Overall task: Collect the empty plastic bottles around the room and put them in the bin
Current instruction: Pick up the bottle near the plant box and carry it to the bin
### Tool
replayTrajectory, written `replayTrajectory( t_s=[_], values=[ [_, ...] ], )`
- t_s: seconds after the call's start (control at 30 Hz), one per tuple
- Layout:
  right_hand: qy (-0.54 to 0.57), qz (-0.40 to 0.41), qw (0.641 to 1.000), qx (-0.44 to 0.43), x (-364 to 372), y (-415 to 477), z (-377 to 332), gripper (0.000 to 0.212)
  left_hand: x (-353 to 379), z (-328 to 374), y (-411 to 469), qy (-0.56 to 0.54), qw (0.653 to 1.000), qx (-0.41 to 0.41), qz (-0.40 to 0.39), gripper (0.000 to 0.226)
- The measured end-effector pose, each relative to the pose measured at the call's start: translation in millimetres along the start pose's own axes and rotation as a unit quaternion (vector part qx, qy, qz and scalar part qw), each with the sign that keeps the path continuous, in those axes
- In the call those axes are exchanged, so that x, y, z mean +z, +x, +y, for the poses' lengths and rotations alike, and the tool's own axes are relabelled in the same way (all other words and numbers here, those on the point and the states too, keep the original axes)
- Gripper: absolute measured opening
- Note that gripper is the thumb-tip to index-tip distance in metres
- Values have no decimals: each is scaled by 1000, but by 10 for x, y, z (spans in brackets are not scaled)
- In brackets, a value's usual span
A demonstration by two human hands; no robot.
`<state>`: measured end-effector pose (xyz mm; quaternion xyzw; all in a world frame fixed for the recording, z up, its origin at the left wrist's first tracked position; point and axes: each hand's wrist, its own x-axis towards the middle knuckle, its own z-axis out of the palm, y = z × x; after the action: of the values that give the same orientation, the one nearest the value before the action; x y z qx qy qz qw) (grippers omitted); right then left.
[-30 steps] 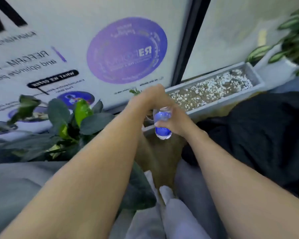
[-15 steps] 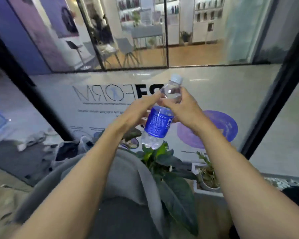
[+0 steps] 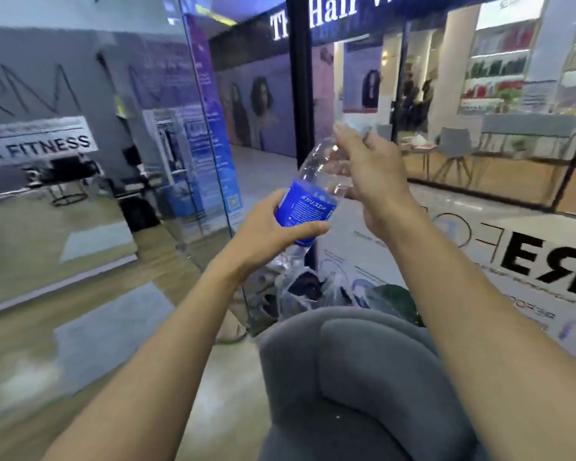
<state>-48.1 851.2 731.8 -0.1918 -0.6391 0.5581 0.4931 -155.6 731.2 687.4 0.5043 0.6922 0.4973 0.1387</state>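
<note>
Left hand (image 3: 266,232) clamps the blue-labelled belly of a clear, crinkly plastic bottle (image 3: 308,202), right hand (image 3: 368,168) curls closed around its neck.

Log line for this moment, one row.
stage: carrying | item: clear plastic bottle with blue label, tilted | left hand: grip on label | right hand: at neck | bin: not seen | near: grey armchair

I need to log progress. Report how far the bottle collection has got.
Done: one clear plastic bottle with a blue label is picked up. In hand: the left hand grips its lower body at the label, tilted, while the right hand is at the neck end; the cap is hidden. Left: no bin shows in this view, so the drop is not yet done. No other bottles are visible near the grey upholstered chair.
</note>
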Motion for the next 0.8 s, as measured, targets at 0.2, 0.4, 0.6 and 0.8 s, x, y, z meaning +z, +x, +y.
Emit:
replayTrajectory(
  t_s=[0.2,0.4,0.6,0.8],
  values=[
    [44,-69,996,-26,1410,-31,122,43,-954,-585,-425,148,972,-68,170,61],
    [93,-164,982,9,2832,-462,300,45,-1921,-1107,-1041,161,915,-160,333,57],
    [133,-257,957,3,4355,-970,349,32,-3148,-1721,-1657,-174,852,-218,443,66],
    [153,-320,935,-3,5862,-1448,348,23,-4403,-2309,-2237,-233,798,-212,514,59]
  ],
)
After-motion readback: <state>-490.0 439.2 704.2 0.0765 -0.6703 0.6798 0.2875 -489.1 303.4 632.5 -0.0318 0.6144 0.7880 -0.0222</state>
